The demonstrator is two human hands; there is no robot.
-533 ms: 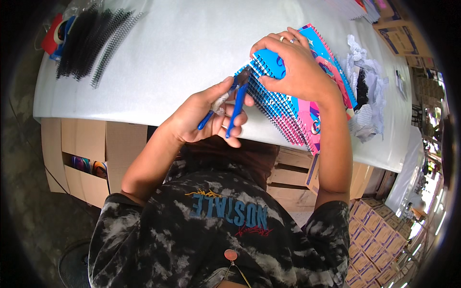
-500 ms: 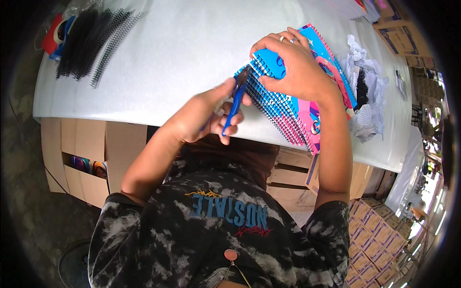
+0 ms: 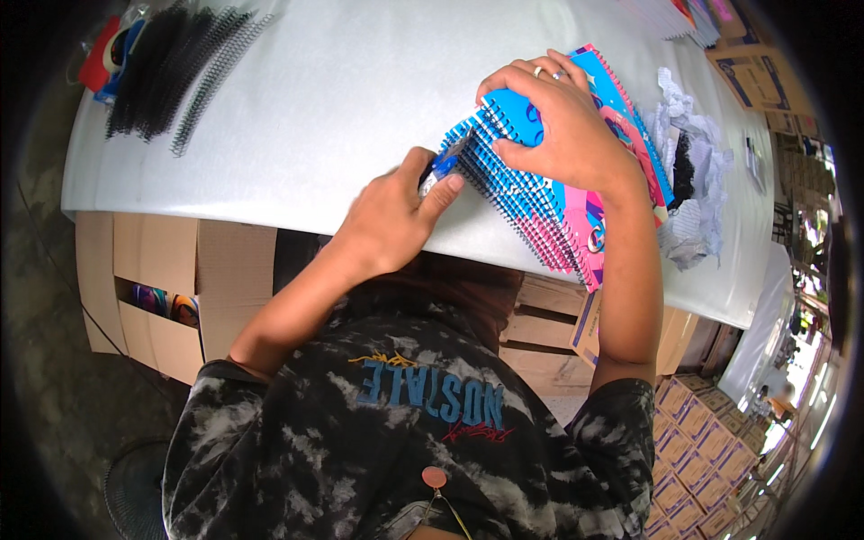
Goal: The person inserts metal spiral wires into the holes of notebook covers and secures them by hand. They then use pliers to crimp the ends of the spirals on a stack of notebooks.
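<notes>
My left hand (image 3: 393, 216) is closed around blue-handled cutting pliers (image 3: 445, 164). Their dark jaws reach the upper end of the black spiral bindings on a fanned stack of spiral notebooks (image 3: 531, 200). The notebooks have blue and pink covers and lie overlapped at a slant near the table's front edge. Across the upper part of the stack, my right hand (image 3: 571, 135) grips the covers, with the thumb near the spirals and the fingers over the far edge. Whether a wire sits between the jaws is too small to tell.
Loose black spiral coils (image 3: 175, 76) lie at the table's far left, beside a red and blue object (image 3: 106, 63). Crumpled paper (image 3: 693, 193) with black scraps is right of the notebooks. An open carton (image 3: 157, 292) stands below the table's left side; stacked cartons (image 3: 706, 450) are lower right.
My left hand has turned over, its back now facing up, and its fingers have closed on the pliers' handles. The pliers now point up and to the right. My right hand has barely shifted.
</notes>
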